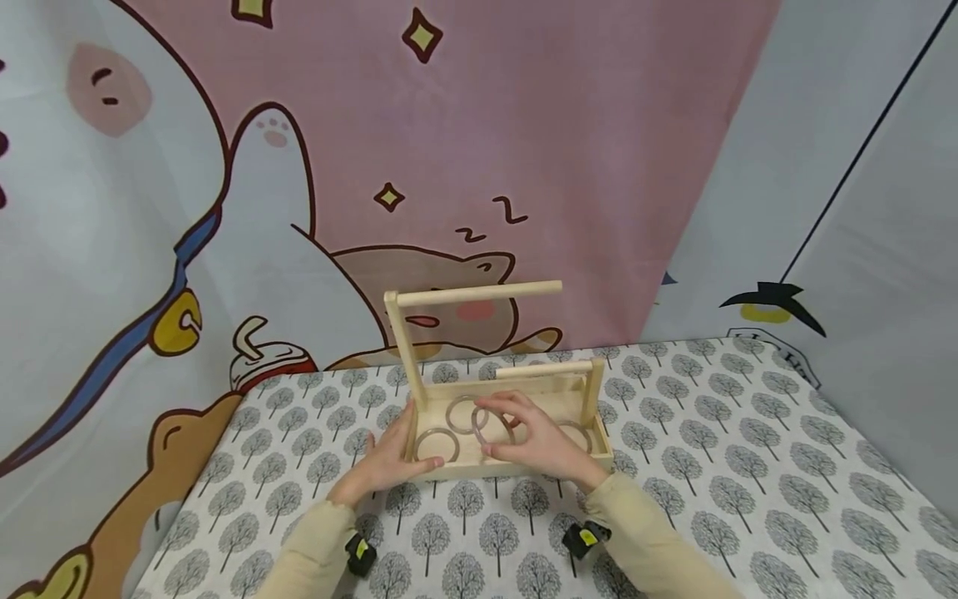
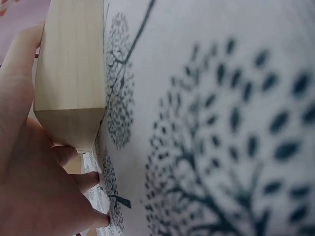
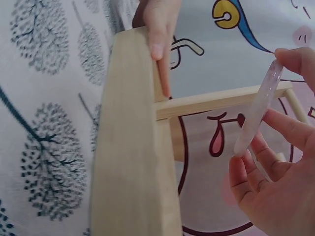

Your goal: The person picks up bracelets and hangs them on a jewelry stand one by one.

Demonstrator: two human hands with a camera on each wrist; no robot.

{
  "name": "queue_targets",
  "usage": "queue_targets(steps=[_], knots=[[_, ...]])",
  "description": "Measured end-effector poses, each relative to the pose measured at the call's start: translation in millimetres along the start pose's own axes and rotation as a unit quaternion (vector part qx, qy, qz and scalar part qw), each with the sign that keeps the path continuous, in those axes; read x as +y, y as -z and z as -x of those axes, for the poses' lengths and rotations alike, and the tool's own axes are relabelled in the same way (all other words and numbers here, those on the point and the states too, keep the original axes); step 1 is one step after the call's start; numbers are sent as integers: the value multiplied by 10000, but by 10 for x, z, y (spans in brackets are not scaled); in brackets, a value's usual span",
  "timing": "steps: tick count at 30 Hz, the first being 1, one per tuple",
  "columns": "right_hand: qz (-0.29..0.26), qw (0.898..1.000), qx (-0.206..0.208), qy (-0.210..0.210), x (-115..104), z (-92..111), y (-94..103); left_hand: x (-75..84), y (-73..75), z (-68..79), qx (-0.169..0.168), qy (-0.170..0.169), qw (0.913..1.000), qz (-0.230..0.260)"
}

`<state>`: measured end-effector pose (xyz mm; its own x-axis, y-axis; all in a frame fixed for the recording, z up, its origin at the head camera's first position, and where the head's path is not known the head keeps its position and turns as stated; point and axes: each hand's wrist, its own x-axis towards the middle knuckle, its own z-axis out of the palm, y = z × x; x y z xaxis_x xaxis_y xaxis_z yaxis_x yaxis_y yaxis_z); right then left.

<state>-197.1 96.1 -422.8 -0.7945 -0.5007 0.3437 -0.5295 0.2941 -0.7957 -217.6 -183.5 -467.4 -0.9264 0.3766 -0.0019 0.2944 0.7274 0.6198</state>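
A pale wooden tray stand [image 1: 479,472] sits on the table, with an upright and a crossbar at each end. My left hand [image 1: 387,459] grips its left end, thumb along the front rim; the left wrist view shows that hand [image 2: 34,187] around the corner of the wooden stand [image 2: 71,64]. My right hand [image 1: 537,434] pinches a translucent pale bangle [image 3: 259,108] between thumb and fingertips, tilted above the tray. Inside the tray, one bangle [image 1: 437,430] lies at the left and another [image 1: 451,416] near the middle. A third bangle [image 1: 587,438] is partly hidden behind my right hand.
The taller crossbar [image 1: 479,294] extends rightward from the left upright; the lower crossbar [image 1: 546,369] extends leftward from the right upright. A tree-print cloth [image 1: 696,532] covers the table. Behind it hangs a cartoon curtain [image 1: 584,166].
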Motion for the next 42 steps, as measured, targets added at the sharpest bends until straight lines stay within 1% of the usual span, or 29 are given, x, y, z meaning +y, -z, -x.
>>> queue_targets(steps=[8, 14, 17, 23, 29, 36, 42], knots=[[45, 10000, 69, 49, -138, -10, 70, -39, -14, -16, -84, 32, 9999, 72], [57, 9997, 143, 213, -227, -20, 142, -27, -7, -11, -117, 47, 9999, 44], [-6, 9993, 194, 317, -263, -24, 191, -18, -1, -7, -113, 16, 9999, 38], [-109, 9990, 239, 367, -298, -10, 294, -11, 1, 3, -114, 31, 9999, 42], [-311, 9982, 339, 389, -310, 24, 425, 2, 2, -6, -133, 40, 9999, 35], [-732, 9957, 470, 332, -313, 82, 617, -14, -5, -13, -125, 22, 9999, -31], [-825, 9944, 545, 373, -309, 119, 790, -27, -8, -11, -149, 40, 9998, -89]])
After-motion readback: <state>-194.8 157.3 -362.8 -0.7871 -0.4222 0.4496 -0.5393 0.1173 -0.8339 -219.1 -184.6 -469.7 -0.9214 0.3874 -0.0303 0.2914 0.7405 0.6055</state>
